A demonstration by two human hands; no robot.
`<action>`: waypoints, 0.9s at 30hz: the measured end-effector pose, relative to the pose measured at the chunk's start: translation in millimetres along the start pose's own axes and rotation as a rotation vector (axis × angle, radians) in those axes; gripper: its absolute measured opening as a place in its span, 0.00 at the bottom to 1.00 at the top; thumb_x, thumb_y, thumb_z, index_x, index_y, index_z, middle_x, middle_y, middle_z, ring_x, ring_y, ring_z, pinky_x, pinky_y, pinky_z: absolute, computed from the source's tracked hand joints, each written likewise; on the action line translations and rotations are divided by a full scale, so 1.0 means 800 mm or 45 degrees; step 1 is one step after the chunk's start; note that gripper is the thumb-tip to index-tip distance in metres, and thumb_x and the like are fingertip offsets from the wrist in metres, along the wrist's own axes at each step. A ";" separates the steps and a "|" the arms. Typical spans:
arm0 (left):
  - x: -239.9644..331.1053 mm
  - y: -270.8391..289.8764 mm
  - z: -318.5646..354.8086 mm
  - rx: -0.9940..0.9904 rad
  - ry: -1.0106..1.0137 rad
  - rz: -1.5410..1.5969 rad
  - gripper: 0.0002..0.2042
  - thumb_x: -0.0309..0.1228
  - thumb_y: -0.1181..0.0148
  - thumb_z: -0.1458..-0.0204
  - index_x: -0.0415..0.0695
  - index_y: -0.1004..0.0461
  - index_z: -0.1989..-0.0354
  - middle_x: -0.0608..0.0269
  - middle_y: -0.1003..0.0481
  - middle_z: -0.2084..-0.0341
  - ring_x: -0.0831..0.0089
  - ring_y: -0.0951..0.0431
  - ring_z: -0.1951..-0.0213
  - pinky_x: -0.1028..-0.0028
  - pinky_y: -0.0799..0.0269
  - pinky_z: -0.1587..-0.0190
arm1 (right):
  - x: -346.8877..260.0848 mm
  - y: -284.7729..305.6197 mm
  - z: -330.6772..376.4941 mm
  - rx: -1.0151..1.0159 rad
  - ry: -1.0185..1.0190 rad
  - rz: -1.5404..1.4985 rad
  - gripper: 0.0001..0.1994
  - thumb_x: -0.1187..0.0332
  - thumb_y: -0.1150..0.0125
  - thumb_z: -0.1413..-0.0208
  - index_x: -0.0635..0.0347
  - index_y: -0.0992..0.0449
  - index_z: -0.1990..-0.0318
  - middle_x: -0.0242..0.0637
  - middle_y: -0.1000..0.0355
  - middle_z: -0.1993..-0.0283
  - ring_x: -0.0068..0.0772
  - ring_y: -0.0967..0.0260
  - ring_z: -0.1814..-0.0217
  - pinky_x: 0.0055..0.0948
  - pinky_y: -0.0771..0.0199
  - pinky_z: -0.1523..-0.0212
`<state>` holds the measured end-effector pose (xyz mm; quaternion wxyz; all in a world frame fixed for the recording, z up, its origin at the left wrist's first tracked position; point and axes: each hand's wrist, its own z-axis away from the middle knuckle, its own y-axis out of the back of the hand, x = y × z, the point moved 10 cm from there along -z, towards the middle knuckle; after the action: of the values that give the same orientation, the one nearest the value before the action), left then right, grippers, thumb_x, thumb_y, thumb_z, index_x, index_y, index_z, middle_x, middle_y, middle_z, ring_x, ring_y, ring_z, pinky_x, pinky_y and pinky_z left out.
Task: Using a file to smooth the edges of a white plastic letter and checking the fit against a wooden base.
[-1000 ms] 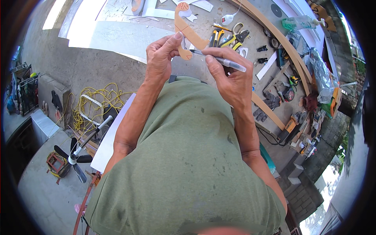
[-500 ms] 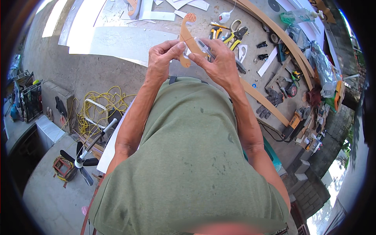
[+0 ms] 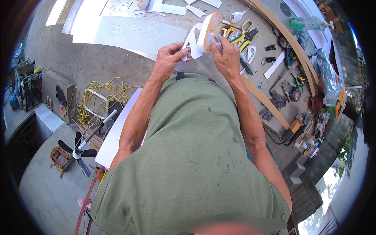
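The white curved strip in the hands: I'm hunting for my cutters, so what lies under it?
Under the white curved strip lies grey floor, with yellow-handled pliers just right of it. What the right hand covers cannot be seen.

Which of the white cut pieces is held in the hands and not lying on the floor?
The curved white piece, pinched by the left hand and touched by the right hand. The other white offcuts lie flat on the concrete.

Curved strip [image 3: 201, 37] smooth, matt white, wood-brown edge; concrete floor [image 3: 94, 66] rough, grey; shirt [image 3: 192, 156] cloth.
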<state>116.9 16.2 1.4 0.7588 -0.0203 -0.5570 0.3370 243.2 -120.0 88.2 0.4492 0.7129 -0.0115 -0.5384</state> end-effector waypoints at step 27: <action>0.012 0.147 -0.003 0.664 -0.136 -0.032 0.20 0.18 0.34 0.50 0.25 0.28 0.48 0.52 0.19 0.62 0.68 0.17 0.62 0.73 0.18 0.61 | 0.131 0.074 0.121 0.163 -0.187 0.514 0.13 0.69 0.40 0.42 0.60 0.26 0.51 0.46 0.32 0.58 0.52 0.27 0.60 0.44 0.27 0.63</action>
<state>63.4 112.8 -39.4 0.7120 0.2008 -0.4908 0.4604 239.7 -268.5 46.0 0.4997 0.6819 -0.2208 -0.4863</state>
